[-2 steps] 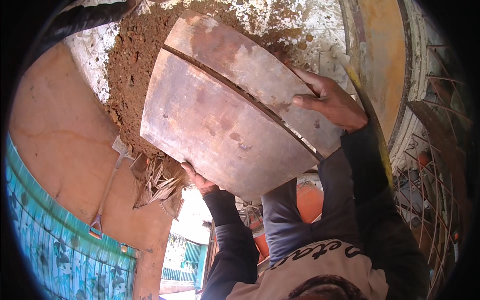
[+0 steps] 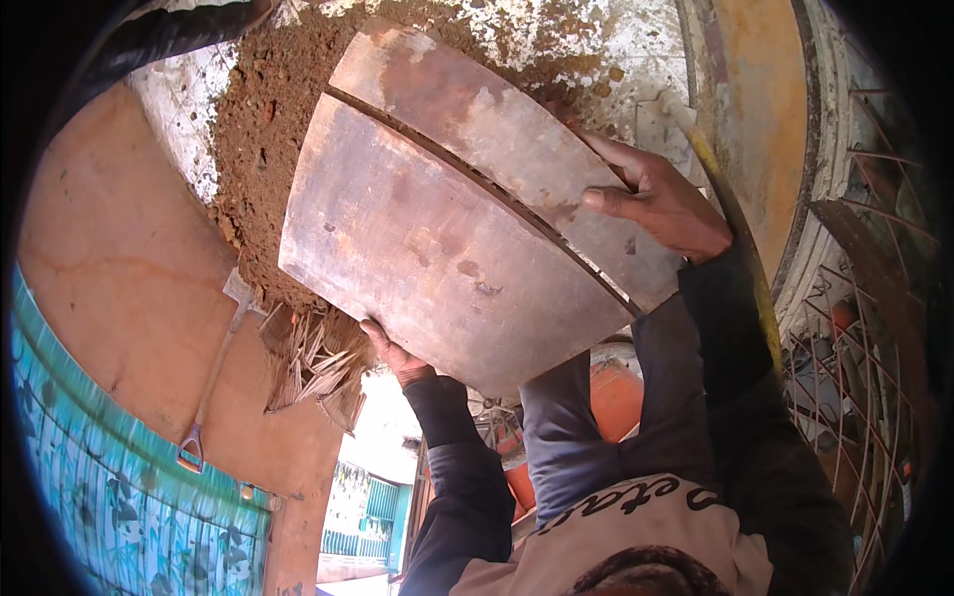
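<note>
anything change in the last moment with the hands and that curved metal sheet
Nothing visibly changed. The left hand still grips the lower edge of the curved metal sheet and the right hand still presses its upper right part. The soil heap and the shovel lie as before.

One curved rusty metal sheet [image 2: 447, 228] at centre, split by one seam into two panels. Two hands on it: left hand [image 2: 393, 358] at lower edge, right hand [image 2: 661, 204] at right. One pile of red-brown soil [image 2: 263, 129] upper left. One shovel [image 2: 214, 372] at left. One bundle of straw-like strips [image 2: 318, 363] lower centre-left.
</note>
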### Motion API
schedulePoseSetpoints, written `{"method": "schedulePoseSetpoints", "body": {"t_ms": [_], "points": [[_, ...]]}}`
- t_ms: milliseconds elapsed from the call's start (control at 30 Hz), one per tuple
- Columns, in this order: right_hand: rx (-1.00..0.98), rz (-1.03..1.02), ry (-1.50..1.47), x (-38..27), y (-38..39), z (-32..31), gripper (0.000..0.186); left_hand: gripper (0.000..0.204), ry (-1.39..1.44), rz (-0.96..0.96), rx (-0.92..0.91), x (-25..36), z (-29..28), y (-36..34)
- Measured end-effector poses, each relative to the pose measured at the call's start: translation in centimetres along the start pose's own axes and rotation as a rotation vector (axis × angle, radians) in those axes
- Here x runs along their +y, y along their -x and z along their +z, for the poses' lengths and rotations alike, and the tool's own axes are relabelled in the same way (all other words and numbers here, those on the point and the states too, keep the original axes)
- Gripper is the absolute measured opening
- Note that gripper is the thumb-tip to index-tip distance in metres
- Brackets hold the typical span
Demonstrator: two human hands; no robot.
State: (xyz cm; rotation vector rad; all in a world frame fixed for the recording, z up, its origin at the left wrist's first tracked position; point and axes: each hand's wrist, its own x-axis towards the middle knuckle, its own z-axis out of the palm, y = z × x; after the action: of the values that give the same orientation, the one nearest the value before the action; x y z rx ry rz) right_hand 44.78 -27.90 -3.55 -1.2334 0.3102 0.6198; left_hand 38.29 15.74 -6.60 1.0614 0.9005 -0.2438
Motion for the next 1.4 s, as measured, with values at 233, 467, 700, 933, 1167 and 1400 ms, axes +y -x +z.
{"method": "schedulePoseSetpoints", "body": {"t_ms": [233,467,700,933,1167,1400], "points": [[-0.032,-0.037,0.149,2.1,-0.9,-0.1,0.074,0.096,0.017,-0.014,-0.026,0.6,-2.0,-1.7],[0.001,-0.103,0.153,2.9,-2.4,0.5,0.07,0.087,-0.049,-0.133,-0.053,3.2,0.6,-1.3],[0.022,-0.131,0.257,2.1,-2.9,0.8,0.07,0.089,0.05,-0.186,-0.036,1.2,1.0,-0.8],[0.112,-0.06,0.484,1.4,-2.4,2.3,0.074,0.087,0.046,-0.234,-0.055,1.6,0.3,-0.9],[0.276,-0.028,0.522,8.2,-5.7,-0.9,0.082,0.071,-0.053,-0.171,-0.118,4.9,5.6,-3.5],[0.34,0.144,0.194,15.3,-13.7,-8.8,0.083,0.056,-0.278,-0.076,-0.227,3.0,13.4,-13.1]]}}
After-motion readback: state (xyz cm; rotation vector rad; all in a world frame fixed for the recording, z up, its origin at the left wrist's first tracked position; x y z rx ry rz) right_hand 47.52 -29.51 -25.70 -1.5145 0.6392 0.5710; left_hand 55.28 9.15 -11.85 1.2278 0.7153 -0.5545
